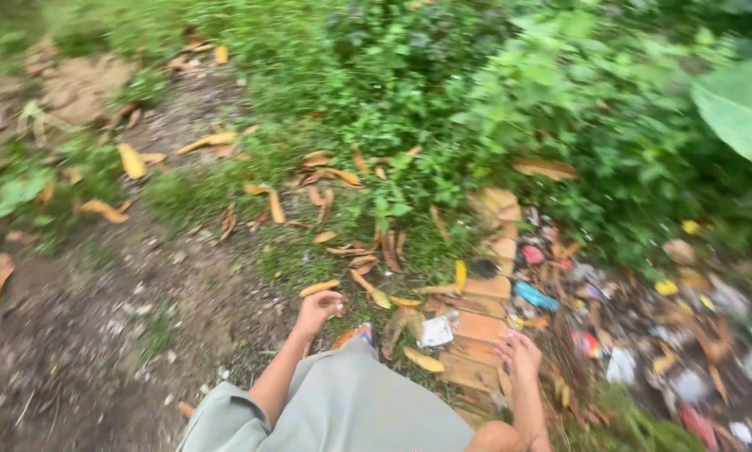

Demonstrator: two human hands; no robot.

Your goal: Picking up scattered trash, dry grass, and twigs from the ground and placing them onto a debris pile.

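Outdoor dirt path [100, 335], green bushes [560, 109], dry leaves scattered. Left hand [317, 311] loosely curled, empty, swinging low beside grey shorts [351, 410]. Right hand [518, 351] half open, empty, above brick edging [476, 335]; litter pile [644, 335] just beside, likely dumped off path.

dry yellow leaf [423, 360] flat on brick edging [476, 331], nr litter.

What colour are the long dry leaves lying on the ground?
The long dry fallen leaves are orange-brown, seen best in the head view.
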